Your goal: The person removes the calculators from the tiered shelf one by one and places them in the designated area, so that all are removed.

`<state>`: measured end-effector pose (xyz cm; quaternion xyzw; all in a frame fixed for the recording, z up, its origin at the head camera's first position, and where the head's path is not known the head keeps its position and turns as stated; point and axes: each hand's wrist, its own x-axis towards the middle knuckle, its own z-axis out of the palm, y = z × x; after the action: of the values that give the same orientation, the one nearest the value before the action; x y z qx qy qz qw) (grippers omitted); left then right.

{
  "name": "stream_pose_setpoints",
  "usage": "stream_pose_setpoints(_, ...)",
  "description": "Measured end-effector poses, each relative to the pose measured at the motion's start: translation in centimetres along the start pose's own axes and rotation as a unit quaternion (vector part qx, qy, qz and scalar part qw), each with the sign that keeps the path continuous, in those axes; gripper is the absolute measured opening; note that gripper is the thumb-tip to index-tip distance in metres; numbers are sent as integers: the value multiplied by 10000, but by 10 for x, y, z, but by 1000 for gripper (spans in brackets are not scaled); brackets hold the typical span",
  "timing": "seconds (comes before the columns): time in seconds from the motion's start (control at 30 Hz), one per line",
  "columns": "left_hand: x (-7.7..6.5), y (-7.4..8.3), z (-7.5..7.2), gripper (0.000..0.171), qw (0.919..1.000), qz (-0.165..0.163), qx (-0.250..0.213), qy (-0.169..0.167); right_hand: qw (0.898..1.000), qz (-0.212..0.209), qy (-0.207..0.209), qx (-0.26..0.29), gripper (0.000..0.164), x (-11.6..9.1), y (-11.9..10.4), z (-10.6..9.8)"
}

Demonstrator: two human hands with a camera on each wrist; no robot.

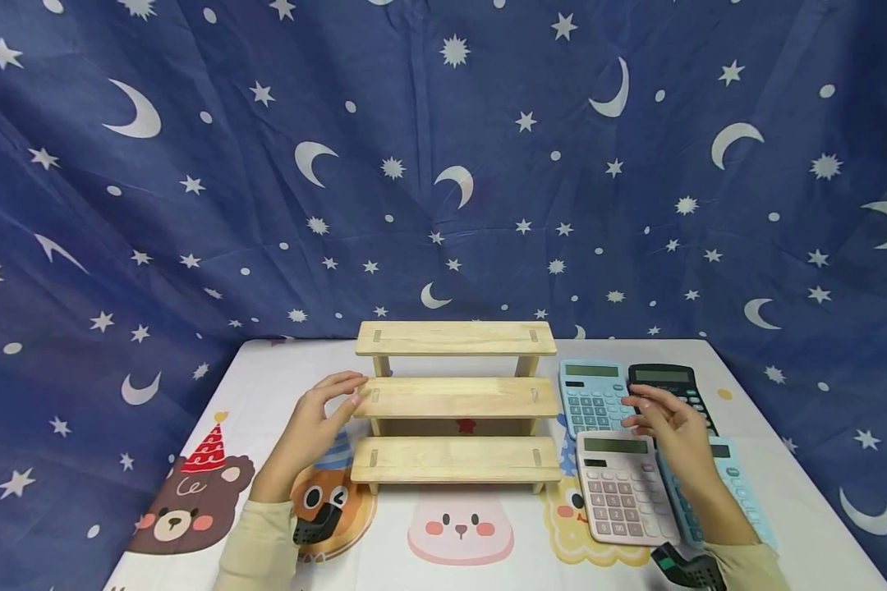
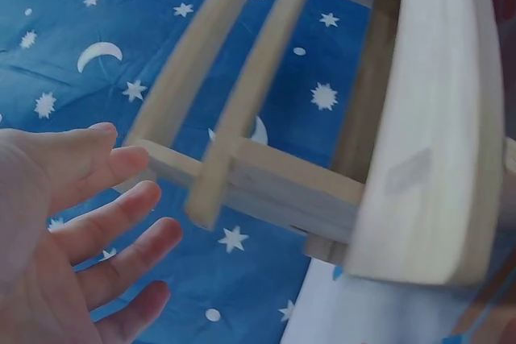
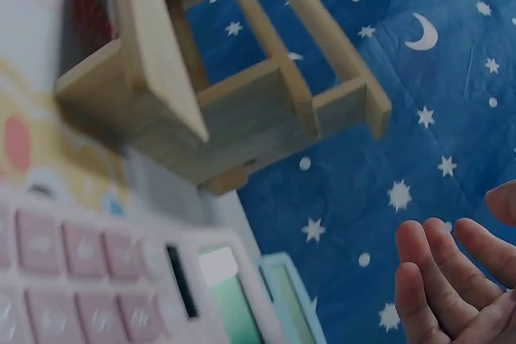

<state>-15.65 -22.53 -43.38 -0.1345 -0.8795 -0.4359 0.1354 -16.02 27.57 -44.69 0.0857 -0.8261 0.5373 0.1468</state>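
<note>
A three-tier wooden step shelf [image 1: 457,460] stands upright in the middle of the table. My left hand [image 1: 318,427] is at its left end, beside the middle tier, with fingers loosely spread; the left wrist view shows this hand [image 2: 97,231] holding nothing. Whether a fingertip touches the wood I cannot tell. Over the calculators on the right hovers my right hand [image 1: 673,431], fingers relaxed and slightly bent, nothing held. Below it lie a pink calculator [image 1: 624,492], a light blue calculator [image 1: 591,394], a black calculator [image 1: 661,376] and a further blue calculator [image 1: 739,484], partly hidden by the hand and forearm.
A white tablecloth [image 1: 303,361] with cartoon animal prints covers the table. Behind and at both sides hangs a dark blue curtain [image 1: 429,164] with moons and stars. The shelf's right end stands close to the calculators.
</note>
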Motion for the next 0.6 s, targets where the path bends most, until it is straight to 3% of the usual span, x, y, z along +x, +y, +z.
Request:
stream_pose_setpoints(0.2,-1,14,-5,30,10000,51,5,-14,9990,-65,-102,420,34,8,-11,11)
stream_pose_setpoints(0.6,-1,44,-9,32,9985,523,90,114,9928,-206,-263,1152,36,24,-36,41)
